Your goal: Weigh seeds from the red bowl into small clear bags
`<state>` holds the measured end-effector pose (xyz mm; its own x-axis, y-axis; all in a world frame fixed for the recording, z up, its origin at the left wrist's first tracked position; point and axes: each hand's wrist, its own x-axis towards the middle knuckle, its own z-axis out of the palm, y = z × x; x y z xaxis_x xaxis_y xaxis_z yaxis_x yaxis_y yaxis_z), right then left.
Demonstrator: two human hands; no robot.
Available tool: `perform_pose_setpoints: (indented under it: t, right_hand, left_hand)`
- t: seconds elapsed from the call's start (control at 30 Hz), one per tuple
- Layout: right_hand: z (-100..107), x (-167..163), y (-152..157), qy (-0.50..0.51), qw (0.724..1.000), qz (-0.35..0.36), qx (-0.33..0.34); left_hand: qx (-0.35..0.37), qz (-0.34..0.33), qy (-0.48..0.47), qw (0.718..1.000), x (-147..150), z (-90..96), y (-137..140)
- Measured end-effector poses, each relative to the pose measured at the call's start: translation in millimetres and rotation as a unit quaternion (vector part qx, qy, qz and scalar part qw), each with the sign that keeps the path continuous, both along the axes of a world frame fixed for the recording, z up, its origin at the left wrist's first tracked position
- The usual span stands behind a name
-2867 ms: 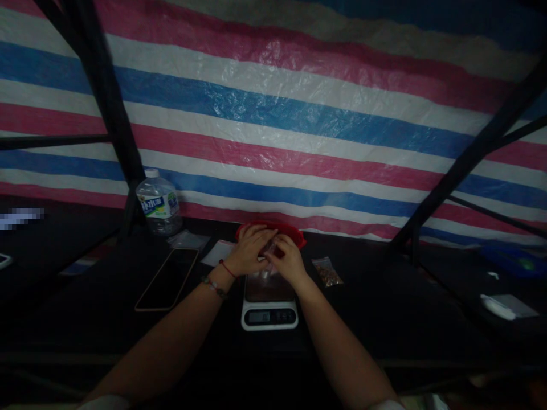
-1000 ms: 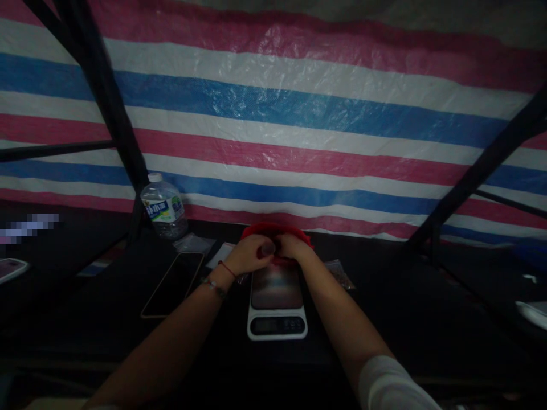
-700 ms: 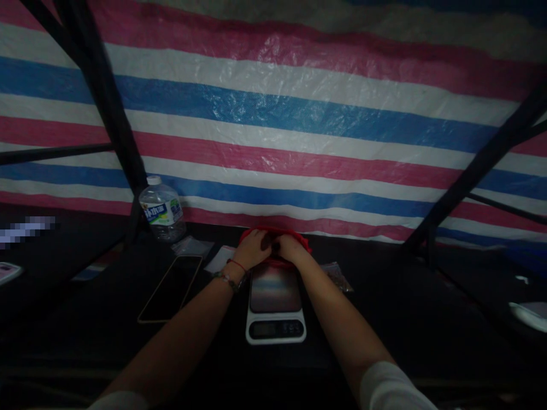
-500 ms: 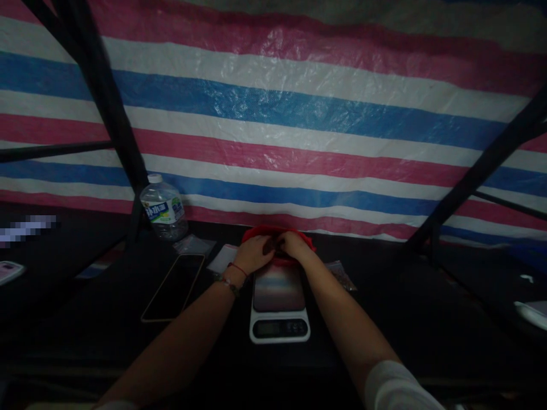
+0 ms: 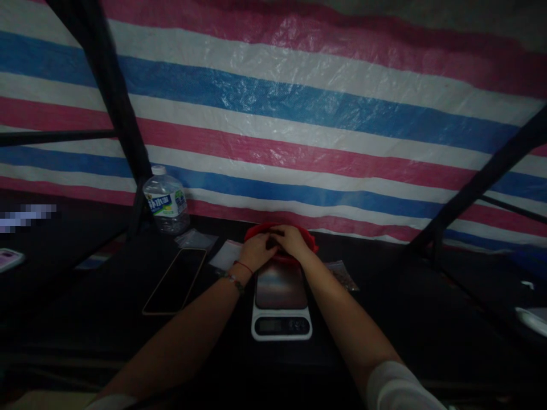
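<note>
A red plastic bag or lined container (image 5: 308, 238) stands at the far end of a white kitchen scale (image 5: 282, 327) with a dark, shiny plate. My left hand (image 5: 258, 250) reaches over its opening from the left, fingers curled inward. From the other side, my right hand (image 5: 290, 240) bends over the same opening, its fingertips meeting those of my left. Both hands look closed, but what lies between the fingers is hidden and dark. A small clear bag with brownish bits (image 5: 342, 275) lies to the right of my right wrist.
Left of the scale lie a phone (image 5: 176, 282), a whitish packet (image 5: 225, 255) and clear plastic bags (image 5: 195, 239). A large clear bottle (image 5: 166, 202) stands by a black frame post (image 5: 122, 114). Behind the black table hangs a striped tarp (image 5: 299, 136). A white object (image 5: 532, 320) sits far right.
My fingers have drawn closer together over the red opening, the right hand shifting slightly left and up. The dark stuff seen between my hands is now mostly covered. The view has tilted slightly.
</note>
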<state>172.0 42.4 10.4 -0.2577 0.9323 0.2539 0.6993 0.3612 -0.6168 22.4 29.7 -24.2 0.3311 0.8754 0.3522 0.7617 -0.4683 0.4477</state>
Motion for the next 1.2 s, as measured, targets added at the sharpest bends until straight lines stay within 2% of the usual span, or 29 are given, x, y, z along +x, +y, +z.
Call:
perform_pose_setpoints:
  t: [0.1, 0.27, 0.4, 0.57, 0.77, 0.9, 1.0, 1.2]
  right_hand:
    - [5, -1, -3, 0.004, 0.999, 0.022, 0.026]
    - [12, -4, -9, 0.015, 0.999, 0.031, 0.031]
    - [11, -2, -7, 0.012, 0.997, 0.063, 0.041]
    - [7, 2, -2, -0.02, 0.996, 0.047, 0.077]
    - [-2, 5, 1, -0.147, 0.989, -0.01, -0.018]
    - [-14, 6, -1, -0.205, 0.977, 0.035, -0.053]
    - [-19, 7, 0, -0.206, 0.973, 0.07, -0.074]
    - [-14, 16, 7, -0.213, 0.972, 0.063, -0.077]
  left_hand:
    - [0.007, 0.01, -0.015, 1.0, 0, -1.1, 1]
    - [-0.003, 0.004, -0.054, 0.999, 0, -1.1, 1]
    - [-0.014, 0.01, -0.071, 0.997, 0, -0.4, 0]
    - [-0.003, 0.015, -0.078, 0.997, 1, -1.7, 0]
    - [0.02, 0.039, -0.067, 0.997, 1, -3.3, 1]
    - [0.021, 0.063, -0.043, 0.997, -1, -4.0, 3]
    - [0.019, 0.082, -0.029, 0.996, -2, -3.2, 3]
    - [0.023, 0.095, -0.013, 0.995, -2, 0.5, -1]
